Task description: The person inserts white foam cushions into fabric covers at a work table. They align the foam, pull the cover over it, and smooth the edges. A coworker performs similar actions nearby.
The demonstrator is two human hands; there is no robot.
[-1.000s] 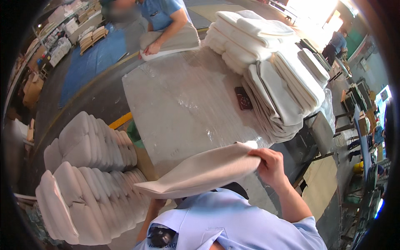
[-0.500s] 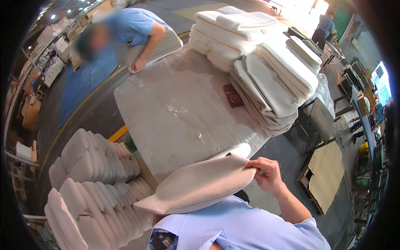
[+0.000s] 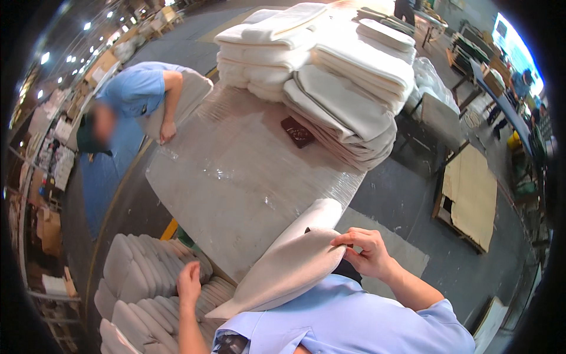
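Note:
A light grey padded cushion cover (image 3: 295, 271) lies aslant in front of my chest, its narrow end toward the lower left. The thumb and fingers of my right hand (image 3: 362, 251) are closed on its upper right end, where a dark slit or edge shows. My left hand (image 3: 189, 282) is raised beside the cushion's lower left end, apart from it, with fingers loosely bent and nothing visible in them. Beneath that hand stand rows of similar grey cushions (image 3: 141, 268). A pale rolled or folded piece (image 3: 321, 215) lies behind the held cushion at the table's near edge.
The plastic-wrapped table (image 3: 230, 183) stretches ahead. Piles of white padding (image 3: 359, 71) and folded grey covers (image 3: 342, 106) stand at its far right, beside a dark red booklet (image 3: 297, 132). A co-worker (image 3: 132, 94) leans at the far left with another cushion. A cardboard-topped stand (image 3: 469, 197) is right.
My left hand has come into view from behind the cushion. The cushion's upper end has dropped slightly leftward, still in my right hand. The whole view has shifted.

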